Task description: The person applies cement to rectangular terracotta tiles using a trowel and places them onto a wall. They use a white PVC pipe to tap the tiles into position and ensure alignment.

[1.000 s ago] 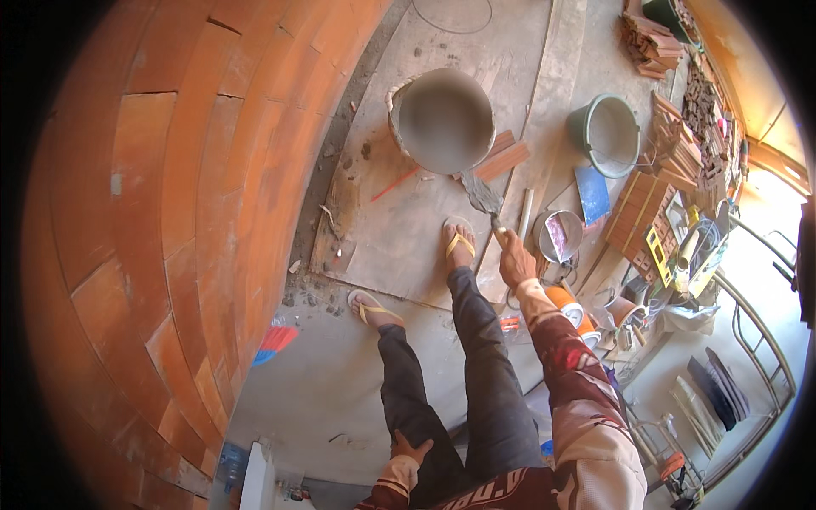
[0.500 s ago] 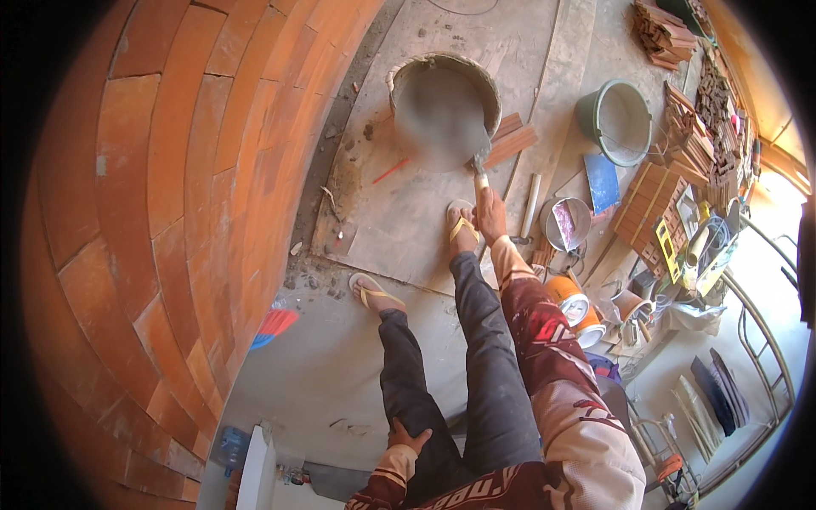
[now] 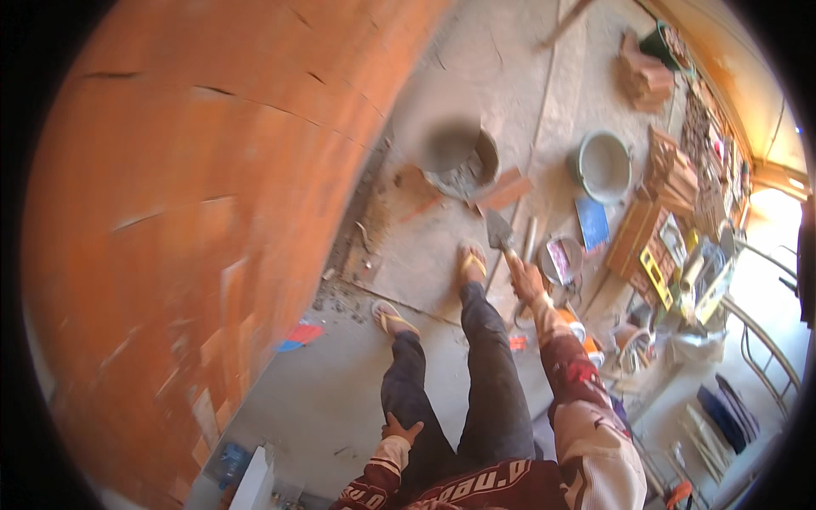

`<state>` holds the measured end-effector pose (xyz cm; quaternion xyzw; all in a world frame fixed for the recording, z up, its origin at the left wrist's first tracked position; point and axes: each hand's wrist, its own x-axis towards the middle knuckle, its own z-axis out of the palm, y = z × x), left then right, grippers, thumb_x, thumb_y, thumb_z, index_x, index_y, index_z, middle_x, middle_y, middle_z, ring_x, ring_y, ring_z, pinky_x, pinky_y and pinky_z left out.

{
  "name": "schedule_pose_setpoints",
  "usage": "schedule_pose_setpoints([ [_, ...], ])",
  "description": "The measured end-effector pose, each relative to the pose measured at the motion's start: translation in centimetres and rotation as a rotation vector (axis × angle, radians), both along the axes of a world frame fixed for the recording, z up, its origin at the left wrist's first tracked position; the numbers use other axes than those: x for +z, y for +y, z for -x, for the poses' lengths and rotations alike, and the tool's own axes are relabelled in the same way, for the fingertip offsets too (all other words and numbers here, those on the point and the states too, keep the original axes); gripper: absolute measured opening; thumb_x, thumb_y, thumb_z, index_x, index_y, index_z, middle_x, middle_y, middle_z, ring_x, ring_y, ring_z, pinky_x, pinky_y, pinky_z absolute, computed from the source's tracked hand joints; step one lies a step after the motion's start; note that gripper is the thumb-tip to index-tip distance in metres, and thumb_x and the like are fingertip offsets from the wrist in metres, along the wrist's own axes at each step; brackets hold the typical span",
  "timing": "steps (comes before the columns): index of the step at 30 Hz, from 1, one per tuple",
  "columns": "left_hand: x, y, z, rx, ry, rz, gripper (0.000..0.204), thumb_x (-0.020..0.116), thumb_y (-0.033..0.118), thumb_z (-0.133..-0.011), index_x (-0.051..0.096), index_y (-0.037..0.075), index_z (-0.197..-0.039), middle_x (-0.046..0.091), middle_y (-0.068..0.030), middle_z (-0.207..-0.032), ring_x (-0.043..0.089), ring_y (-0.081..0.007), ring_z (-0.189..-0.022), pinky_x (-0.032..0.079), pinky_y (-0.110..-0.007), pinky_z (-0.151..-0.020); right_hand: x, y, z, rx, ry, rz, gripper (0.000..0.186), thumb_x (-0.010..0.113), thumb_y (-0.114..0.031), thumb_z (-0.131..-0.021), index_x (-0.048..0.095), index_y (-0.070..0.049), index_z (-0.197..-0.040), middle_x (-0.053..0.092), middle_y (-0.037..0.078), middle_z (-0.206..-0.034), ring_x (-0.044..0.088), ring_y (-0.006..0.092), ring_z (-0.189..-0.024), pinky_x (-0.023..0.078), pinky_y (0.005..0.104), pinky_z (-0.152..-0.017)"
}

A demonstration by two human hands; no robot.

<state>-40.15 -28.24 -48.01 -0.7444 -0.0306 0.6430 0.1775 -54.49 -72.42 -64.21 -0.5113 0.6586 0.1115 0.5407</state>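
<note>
My right hand (image 3: 527, 280) is closed round the wooden handle of a trowel (image 3: 500, 231). The trowel's grey, pointed blade is held out ahead, apart from the mortar bucket (image 3: 493, 160). A blurred patch covers part of that bucket; wet grey mortar (image 3: 463, 178) shows inside. My left hand (image 3: 402, 431) rests on my left thigh, thumb spread away from the fingers, holding nothing. Beside the bucket, reddish-brown brick pieces (image 3: 506, 190) lie on the board.
An orange brick wall (image 3: 187, 212) rises on the left. To the right stand a green bucket (image 3: 605, 167) and a smaller round container (image 3: 561, 259), near a blue board (image 3: 592, 223). Stacked bricks (image 3: 633, 229), a yellow level (image 3: 656, 276) and metal tubing (image 3: 756, 327) are farther right.
The trowel has come out of the mortar bucket and back toward me with my right hand. My view has shifted, and the wall looks smeared. My left hand stays on my thigh.
</note>
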Motion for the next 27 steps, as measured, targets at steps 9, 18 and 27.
schedule_pose_setpoints([
  [9, 1.7, 6.8, -6.5, -0.001, -0.321, 0.373, 0.073, 0.068, 0.06, -0.076, 0.062, 0.004, -0.122, 0.061, -0.0203, -0.126, 0.056, -0.0362, -0.12, 0.042, -0.042, -0.103, 20.0, 7.6, -7.5, 0.158, -0.415, 0.38, 0.037, 0.07, -0.025, -0.081, 0.049, 0.002, -0.094, 0.06, 0.018, -0.068, 0.062, 0.0334, -0.062, 0.051, 0.046, -0.064],
  [18, 7.0, 10.1, -9.2, 0.281, -0.501, 0.624, 0.057, 0.068, 0.051, -0.076, 0.071, 0.002, -0.104, 0.071, -0.0199, -0.103, 0.068, -0.0352, -0.096, 0.052, -0.04, -0.087, 42.7, 13.0, -19.0, 0.628, -0.697, 0.862, 0.035, 0.067, -0.029, -0.085, 0.049, -0.003, -0.101, 0.064, 0.026, -0.083, 0.062, 0.0468, -0.077, 0.048, 0.0541, -0.064],
  [27, 3.8, 15.5, -8.4, 0.432, -0.46, 0.455, 0.056, 0.06, 0.052, -0.083, 0.067, 0.005, -0.113, 0.066, -0.0164, -0.117, 0.062, -0.0325, -0.111, 0.048, -0.04, -0.095, 53.3, 15.5, -24.5, 0.792, -0.624, 1.112, 0.036, 0.067, -0.032, -0.086, 0.05, -0.005, -0.102, 0.065, 0.021, -0.08, 0.062, 0.0437, -0.075, 0.047, 0.0521, -0.064],
])
